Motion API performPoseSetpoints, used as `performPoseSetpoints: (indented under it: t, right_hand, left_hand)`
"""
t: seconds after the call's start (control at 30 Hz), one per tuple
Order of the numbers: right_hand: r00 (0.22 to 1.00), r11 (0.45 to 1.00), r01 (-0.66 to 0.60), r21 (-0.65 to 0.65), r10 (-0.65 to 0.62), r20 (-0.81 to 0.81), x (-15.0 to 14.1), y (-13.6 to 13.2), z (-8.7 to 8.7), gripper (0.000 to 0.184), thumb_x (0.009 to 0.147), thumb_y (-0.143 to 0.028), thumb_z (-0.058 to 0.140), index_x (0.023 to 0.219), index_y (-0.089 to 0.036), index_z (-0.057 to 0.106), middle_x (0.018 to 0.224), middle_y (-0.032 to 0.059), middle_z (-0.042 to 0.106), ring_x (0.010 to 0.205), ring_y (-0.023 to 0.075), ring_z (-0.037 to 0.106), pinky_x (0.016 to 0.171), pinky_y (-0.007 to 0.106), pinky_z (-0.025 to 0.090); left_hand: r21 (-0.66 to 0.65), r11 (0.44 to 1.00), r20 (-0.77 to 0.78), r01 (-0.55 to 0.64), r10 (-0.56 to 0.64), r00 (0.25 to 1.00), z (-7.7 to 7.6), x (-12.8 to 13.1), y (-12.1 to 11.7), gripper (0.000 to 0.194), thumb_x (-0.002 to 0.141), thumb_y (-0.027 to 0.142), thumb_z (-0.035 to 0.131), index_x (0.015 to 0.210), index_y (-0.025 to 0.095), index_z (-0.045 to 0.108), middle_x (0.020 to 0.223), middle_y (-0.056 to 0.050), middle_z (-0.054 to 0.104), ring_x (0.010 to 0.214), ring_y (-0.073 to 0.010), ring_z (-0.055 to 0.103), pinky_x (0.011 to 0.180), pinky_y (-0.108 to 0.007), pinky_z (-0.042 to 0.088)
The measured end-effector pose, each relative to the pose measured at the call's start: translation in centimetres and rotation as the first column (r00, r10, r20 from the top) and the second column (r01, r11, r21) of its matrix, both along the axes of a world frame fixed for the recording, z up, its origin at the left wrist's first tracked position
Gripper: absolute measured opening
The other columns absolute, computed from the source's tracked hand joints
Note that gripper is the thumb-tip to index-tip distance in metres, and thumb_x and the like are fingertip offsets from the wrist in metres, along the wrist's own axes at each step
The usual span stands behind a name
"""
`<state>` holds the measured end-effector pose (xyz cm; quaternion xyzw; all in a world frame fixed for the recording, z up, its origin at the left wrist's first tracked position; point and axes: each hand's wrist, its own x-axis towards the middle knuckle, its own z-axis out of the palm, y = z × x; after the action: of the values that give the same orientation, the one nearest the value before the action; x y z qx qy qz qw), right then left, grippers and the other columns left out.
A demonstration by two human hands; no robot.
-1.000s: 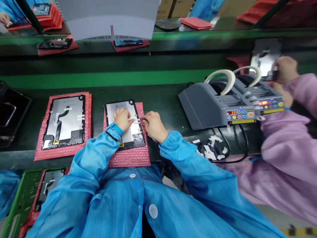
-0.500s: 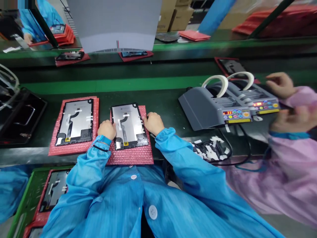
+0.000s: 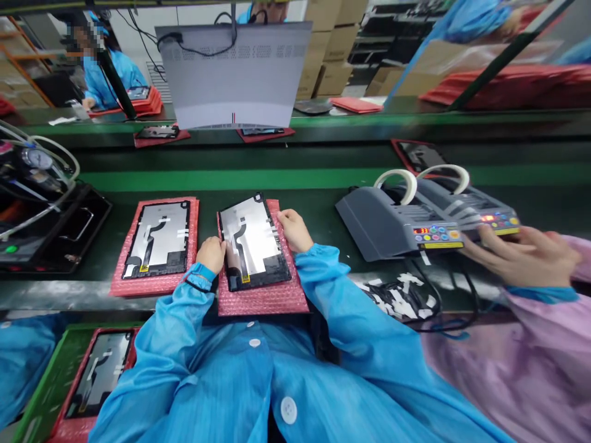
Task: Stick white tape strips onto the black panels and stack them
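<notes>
In front of me lies a tablet screen (image 3: 258, 249), its silver back up, with a black ribbon cable and a yellow-edged connector. Under it is a red bubble-wrap bag (image 3: 263, 303). My left hand (image 3: 212, 254) is closed at the screen's left edge, its thumb against the frame; whether it also grips the wrap is hidden. At the upper right, my right hand (image 3: 295, 231) pinches the edge of the bubble wrap beside the screen. A second tablet screen (image 3: 159, 240) rests on red bubble wrap to the left.
Two grey tape dispensers (image 3: 383, 224) stand to the right, where a co-worker's hand (image 3: 521, 255) reaches. Black cables with white tags (image 3: 401, 298) lie nearer me. A black machine with a gauge (image 3: 50, 227) is at left. A monitor (image 3: 233, 80) hangs ahead; a green crate (image 3: 46, 375) sits lower left.
My view has tipped up slightly. The screen sits a little more turned on its wrap, with both hands still at its sides. The co-worker's hands have moved to the front of the dispensers.
</notes>
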<state>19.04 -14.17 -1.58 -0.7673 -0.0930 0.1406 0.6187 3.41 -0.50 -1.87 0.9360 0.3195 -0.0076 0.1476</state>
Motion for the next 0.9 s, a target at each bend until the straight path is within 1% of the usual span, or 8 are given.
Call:
performPoseSetpoints:
  t: [0.17,0.37,0.5,0.57,0.6,0.73,0.8,0.9]
  right_hand:
    - [0.995,0.99,0.024,0.14,-0.011,-0.094,0.8,0.1,0.0,0.027,0.068,-0.039,0.066,0.062,-0.02,0.047,0.053,-0.0055,0.05,0.051,0.0096,0.046,0.056,0.024,0.039]
    - [0.913,0.961,-0.063,0.268,0.164,-0.373,0.3,-0.2,-0.4,0.032,0.045,-0.028,0.082,0.06,-0.017,0.056,0.047,-0.0035,0.055,0.047,0.0126,0.052,0.053,0.028,0.045]
    - [0.894,0.933,-0.07,0.353,0.215,-0.392,0.1,-0.6,-0.2,0.03,0.043,-0.02,0.08,0.064,-0.018,0.059,0.051,-0.0042,0.059,0.049,0.0133,0.056,0.054,0.028,0.047]
    - [0.902,0.907,-0.086,0.413,0.247,-0.354,0.1,-0.9,0.1,0.032,0.043,-0.019,0.079,0.069,-0.018,0.061,0.055,-0.0045,0.062,0.052,0.0136,0.059,0.057,0.028,0.049]
    - [0.907,0.897,-0.094,0.431,0.256,-0.336,0.1,-1.0,0.3,0.032,0.043,-0.019,0.078,0.071,-0.019,0.061,0.057,-0.0044,0.063,0.054,0.0137,0.06,0.059,0.029,0.05]
    - [0.919,0.881,-0.12,0.457,0.273,-0.285,-0.1,-1.3,0.7,0.036,0.044,-0.017,0.076,0.077,-0.019,0.062,0.063,-0.0032,0.066,0.059,0.0146,0.062,0.064,0.03,0.052]
    - [0.921,0.877,-0.133,0.461,0.281,-0.27,-0.3,-1.1,0.7,0.038,0.044,-0.014,0.075,0.079,-0.019,0.062,0.064,-0.003,0.066,0.06,0.0143,0.062,0.065,0.03,0.052]
    - [0.909,0.877,-0.172,0.448,0.317,-0.272,-1.0,0.1,0.7,0.037,0.045,-0.01,0.073,0.078,-0.019,0.062,0.066,-0.0023,0.066,0.063,0.0139,0.063,0.067,0.029,0.052]
  left_hand:
    - [-0.043,0.999,0.018,0.029,-0.028,0.999,-0.2,0.2,-0.1,0.024,0.09,0.026,0.041,0.093,0.012,0.06,0.102,-0.015,0.062,0.103,-0.0248,0.057,0.09,-0.034,0.043]
    - [-0.004,0.993,0.063,-0.12,0.12,0.991,-0.2,0.1,-0.6,0.028,0.085,0.034,0.05,0.098,0.011,0.057,0.11,-0.02,0.056,0.108,-0.0318,0.052,0.087,-0.042,0.044]
    - [-0.223,0.972,0.212,-0.078,0.127,0.969,-0.5,0.2,-0.3,0.012,0.081,0.025,0.053,0.074,0.016,0.055,0.094,-0.012,0.06,0.101,-0.0268,0.055,0.088,-0.04,0.044]
    - [-0.458,0.887,0.332,-0.05,0.223,0.917,-0.7,0.1,-0.1,0.013,0.079,0.024,0.055,0.069,0.018,0.05,0.075,-0.004,0.059,0.085,-0.0198,0.059,0.081,-0.035,0.047]
    - [-0.597,0.801,0.36,-0.035,0.307,0.881,-0.9,0.0,-0.1,0.014,0.078,0.026,0.056,0.07,0.019,0.048,0.067,0.0,0.056,0.075,-0.0166,0.059,0.074,-0.032,0.048]
    - [-0.943,0.326,0.262,0.063,0.613,0.745,-0.8,-1.2,0.0,0.041,0.061,0.033,0.073,0.085,0.02,0.042,0.062,0.006,0.058,0.052,-0.0102,0.055,0.049,-0.022,0.044]
    - [-0.959,0.256,0.268,0.121,0.684,0.678,-0.3,-2.1,0.1,0.056,0.049,0.029,0.081,0.089,0.02,0.042,0.068,0.004,0.064,0.052,-0.0094,0.056,0.048,-0.021,0.044]
    - [-0.935,0.299,0.354,0.191,0.729,0.586,0.8,-3.8,0.7,0.061,0.041,0.019,0.083,0.088,0.019,0.045,0.069,0.003,0.068,0.057,-0.0099,0.061,0.058,-0.024,0.05]
